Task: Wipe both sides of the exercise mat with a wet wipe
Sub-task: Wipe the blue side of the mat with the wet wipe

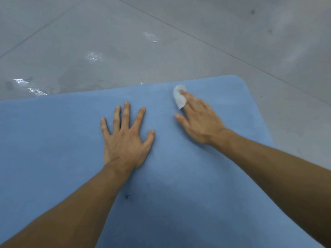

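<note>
Pressing a small white wet wipe [178, 100] under straight fingers, the right hand [198, 122] rests on the flat blue foam exercise mat [53, 140]. Beside it, the left hand [125, 140] lies splayed and holds nothing. Glossy grey concrete floor [161, 42] stretches beyond the fingertips.

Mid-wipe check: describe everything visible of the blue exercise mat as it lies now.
The blue exercise mat lies flat on the grey floor, its far edge and rounded far-right corner in view; the near and left parts run out of frame. Its surface looks soft, matte, foam-like, with a small dark mark near the left forearm. The left hand presses flat on it, fingers spread; the right hand presses a small white wet wipe against it near the far edge.
</note>
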Available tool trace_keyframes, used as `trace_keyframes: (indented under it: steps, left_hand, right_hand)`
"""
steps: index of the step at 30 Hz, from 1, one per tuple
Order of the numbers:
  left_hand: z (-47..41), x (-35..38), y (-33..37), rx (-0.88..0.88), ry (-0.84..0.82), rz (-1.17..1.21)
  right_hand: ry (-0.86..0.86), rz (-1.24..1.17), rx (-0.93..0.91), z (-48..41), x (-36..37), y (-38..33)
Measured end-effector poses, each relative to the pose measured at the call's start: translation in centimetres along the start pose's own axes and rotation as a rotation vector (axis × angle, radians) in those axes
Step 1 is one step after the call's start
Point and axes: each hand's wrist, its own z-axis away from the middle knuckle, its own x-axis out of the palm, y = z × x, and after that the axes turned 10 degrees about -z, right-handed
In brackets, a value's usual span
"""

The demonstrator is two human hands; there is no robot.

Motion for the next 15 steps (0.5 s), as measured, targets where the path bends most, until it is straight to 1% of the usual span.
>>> trace_keyframes:
  steps: [4, 7, 9, 10, 12, 15]
  left_hand:
    - [0.0, 0.1, 0.0, 0.002, -0.002, -0.001]
    - [-0.1, 0.0, 0.0, 0.001, -0.001, 0.0]
    - [-0.1, 0.0, 0.0, 0.002, -0.004, -0.004]
    - [-0.1, 0.0, 0.0, 0.001, -0.005, -0.006]
    - [-0.2, 0.0, 0.0, 0.002, -0.004, -0.006]
    - [-0.2, 0.0, 0.0, 0.0, -0.003, -0.002]
  right_hand:
    - [0.193, -0.006, 0.307, -0.2, -2.8, 7.9]
    - [0.195, -0.04, 0.575, -0.6, -5.0, 11.9]
    - [0.178, -0.117, 0.701, -1.5, -5.9, 13.3]
    - [0.166, -0.146, 0.727, -2.0, -6.0, 13.5]
    - [0.146, -0.174, 0.701, -3.1, -5.5, 12.6]
    - [0.127, -0.154, 0.514, -4.5, -4.1, 9.0]
